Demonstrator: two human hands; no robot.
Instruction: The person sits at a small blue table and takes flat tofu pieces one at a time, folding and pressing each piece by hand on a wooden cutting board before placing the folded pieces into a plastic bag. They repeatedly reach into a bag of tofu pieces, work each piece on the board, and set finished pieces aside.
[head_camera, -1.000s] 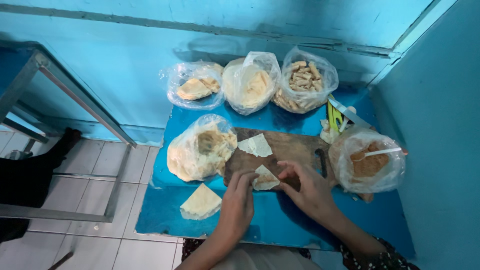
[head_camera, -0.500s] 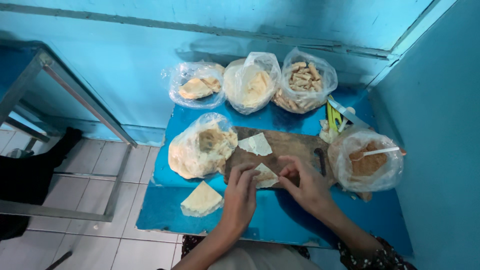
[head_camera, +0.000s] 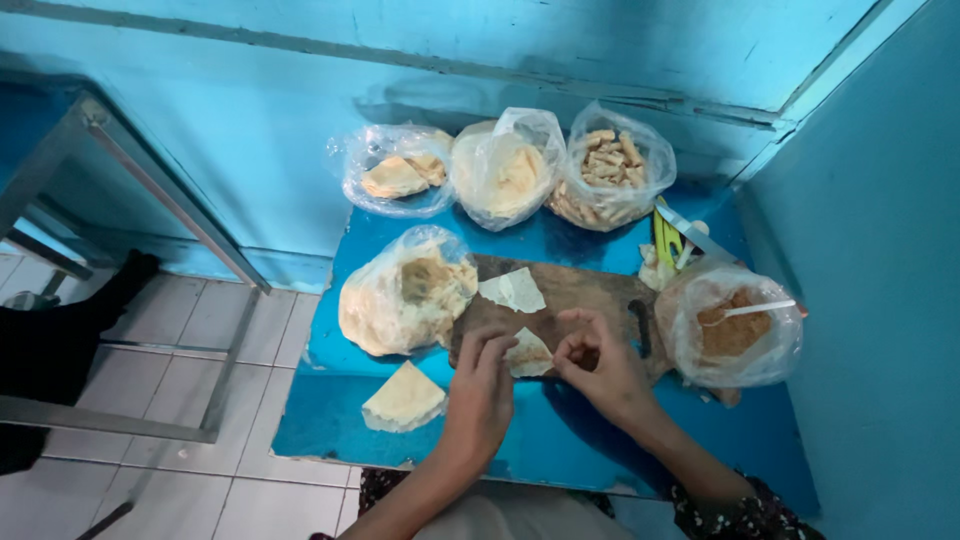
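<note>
Low centre of frame, the left hand (head_camera: 482, 385) and right hand (head_camera: 600, 368) each pinch an edge of the small dough wrapper (head_camera: 527, 353), grip closed on it, pinning it flat on the wooden board (head_camera: 580, 300) for folding.

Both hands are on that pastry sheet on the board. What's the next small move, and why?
Probably press the loose flap down and finish the fold. The left hand pins the pale wrapper piece on the wooden board, while the right hand pinches at its right edge. The piece already looks partly folded into a triangle, like the folded one lying on the blue table.
</note>
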